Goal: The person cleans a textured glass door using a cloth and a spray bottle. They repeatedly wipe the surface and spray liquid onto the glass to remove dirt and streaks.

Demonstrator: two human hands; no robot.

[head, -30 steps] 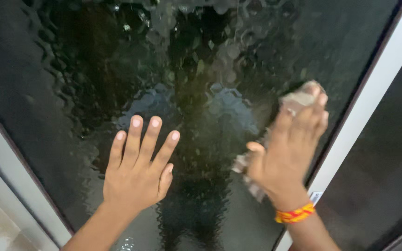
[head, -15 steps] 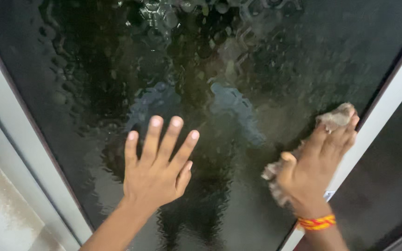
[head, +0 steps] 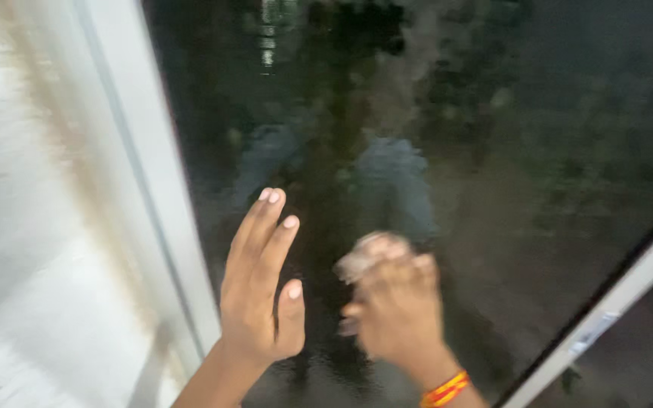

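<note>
From the head cam: the thing in hand is a small greyish cloth (head: 364,253), bunched up under the right hand (head: 394,306) and pressed against the dark textured glass pane (head: 493,151), low down and a bit left of the pane's middle. It looks soft and floppy, basically weightless, so I'd guess it handles best wadded up under the palm with the fingers draped over it, which is pretty much how it sits here. If it's damp it could slide easily on that glass, but I can't tell wet from dry since the whole hand is motion-blurred. The right hand's fingers are curled and closed over the wad, and only a bit of cloth pokes out above the fingertips and by the thumb. There's a red and yellow wristband (head: 445,389) on that wrist. The left hand (head: 262,298) is flat with fingers straight and held close together, holding nothing, resting on or right at the glass just beside the white window frame (head: 153,189). The two hands are near each other but not touching
</note>
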